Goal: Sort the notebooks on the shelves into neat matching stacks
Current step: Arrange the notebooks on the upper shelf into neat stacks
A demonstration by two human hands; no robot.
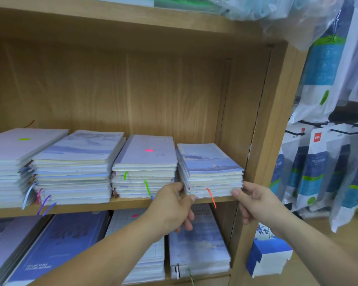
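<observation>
Several stacks of pale blue and lilac notebooks lie side by side on a wooden shelf (112,204). The rightmost stack (211,168) is small, with a seascape cover on top and an orange ribbon hanging from it. My left hand (174,205) pinches the stack's lower left front corner between thumb and fingers. At the lower right front corner my right hand (254,200) pinches it too. Left of it stands a stack (145,166) with a pink tag, then a taller stack (77,168), then one (10,162) with a green tag.
The shelf's right upright (269,124) stands close beside the gripped stack. A lower shelf holds dark blue notebooks (56,244) and lighter stacks (198,244). Packaged goods (318,182) hang on hooks to the right. A blue-and-white box (269,256) sits low on the right.
</observation>
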